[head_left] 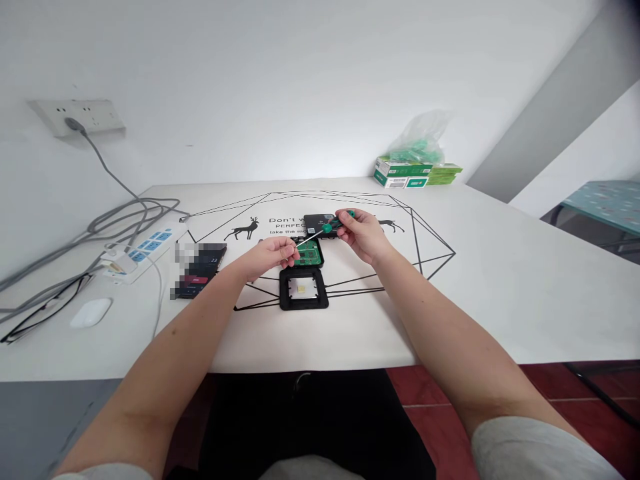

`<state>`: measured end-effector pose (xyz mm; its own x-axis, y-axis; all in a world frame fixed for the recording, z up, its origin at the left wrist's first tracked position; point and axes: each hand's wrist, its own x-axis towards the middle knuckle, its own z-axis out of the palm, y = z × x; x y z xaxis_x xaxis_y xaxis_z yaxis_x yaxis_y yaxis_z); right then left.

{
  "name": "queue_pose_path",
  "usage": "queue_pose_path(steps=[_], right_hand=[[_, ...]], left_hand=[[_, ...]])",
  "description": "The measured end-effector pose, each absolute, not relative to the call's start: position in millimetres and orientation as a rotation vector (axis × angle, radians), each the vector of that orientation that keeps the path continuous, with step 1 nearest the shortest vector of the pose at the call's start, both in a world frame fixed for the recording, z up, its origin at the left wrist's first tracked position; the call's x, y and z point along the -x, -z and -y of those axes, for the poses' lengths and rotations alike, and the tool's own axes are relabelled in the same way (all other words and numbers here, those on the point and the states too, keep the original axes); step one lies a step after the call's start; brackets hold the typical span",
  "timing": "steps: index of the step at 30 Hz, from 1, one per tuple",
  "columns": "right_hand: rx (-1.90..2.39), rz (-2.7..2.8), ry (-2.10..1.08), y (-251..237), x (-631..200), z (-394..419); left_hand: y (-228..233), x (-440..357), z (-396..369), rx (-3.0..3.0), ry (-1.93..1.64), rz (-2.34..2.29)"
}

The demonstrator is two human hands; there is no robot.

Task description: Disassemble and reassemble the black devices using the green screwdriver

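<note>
My right hand (361,235) is closed round the green and black handle of a screwdriver (327,228). Its thin metal shaft slants down to the left, toward my left hand (276,256). The left fingers are pinched together at the tip end of the shaft; whatever sits between them is too small to make out. Just below the shaft lies a green circuit board (311,253) in a black square case. Nearer me is a black square frame (303,289) with a pale inner plate. Partly behind the screwdriver rests a dark flat box (314,224).
On the left are a phone (205,267), a white earbud case (91,313), glasses (47,310) and a power strip (145,252) with looped grey cables. Green and white boxes (404,170) topped by a plastic bag (421,140) stand against the wall at back right.
</note>
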<state>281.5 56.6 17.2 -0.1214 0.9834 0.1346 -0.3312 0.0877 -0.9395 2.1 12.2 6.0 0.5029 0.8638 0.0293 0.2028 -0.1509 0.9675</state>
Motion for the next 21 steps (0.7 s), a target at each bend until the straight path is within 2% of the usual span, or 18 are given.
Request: queue_pose_path(steps=[21], right_hand=[[0.863,1.342,-1.288,-19.9,-287.1,-52.9]], left_hand=[[-8.1,-0.8,-10.3,-1.917,-0.524,-1.009]])
